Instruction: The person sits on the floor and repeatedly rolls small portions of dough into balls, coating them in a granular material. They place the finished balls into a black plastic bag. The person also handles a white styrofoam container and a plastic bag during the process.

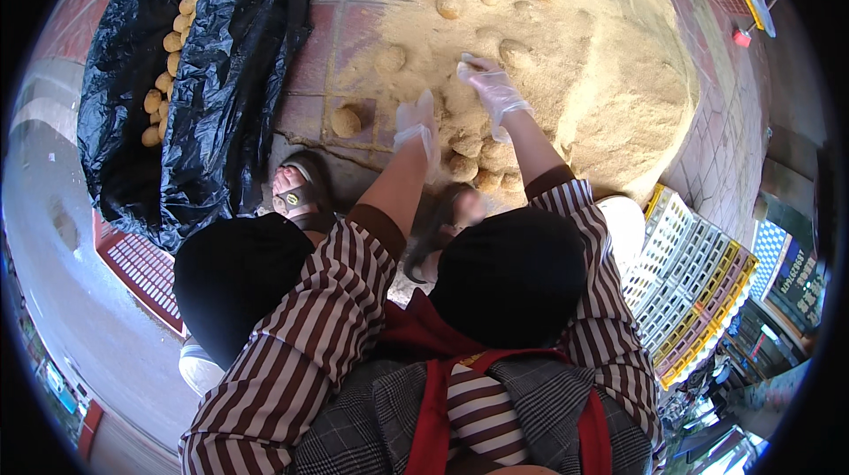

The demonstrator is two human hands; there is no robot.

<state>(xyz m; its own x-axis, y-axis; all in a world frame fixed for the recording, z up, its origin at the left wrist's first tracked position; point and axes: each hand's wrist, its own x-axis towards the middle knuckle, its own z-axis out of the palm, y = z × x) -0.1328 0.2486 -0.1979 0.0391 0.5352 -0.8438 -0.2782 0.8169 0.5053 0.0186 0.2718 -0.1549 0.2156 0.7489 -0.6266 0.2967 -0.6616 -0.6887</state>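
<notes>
My left hand point(417, 122), in a clear plastic glove, is over the left edge of a spread of fine tan husk or sawdust point(623, 97). Its fingers extend forward and I see nothing held in it. My right hand point(492, 87), gloved the same way, is just above the husk with fingers bent; whether something small sits in them is unclear. A coated egg-shaped ball point(515, 52) lies just beyond it. More coated balls point(463, 168) are heaped nearer my feet, partly buried. One lone ball point(345, 122) rests on the tiles left of my left hand.
At left, a red plastic crate point(142, 269) lined with a black plastic bag point(229, 64) holds several coated balls point(172, 42). Stacked plastic crates or trays point(690, 276) stand at right. Several balls point(450, 4) lie at the far side of the husk. My sandalled feet point(295, 188) are close by.
</notes>
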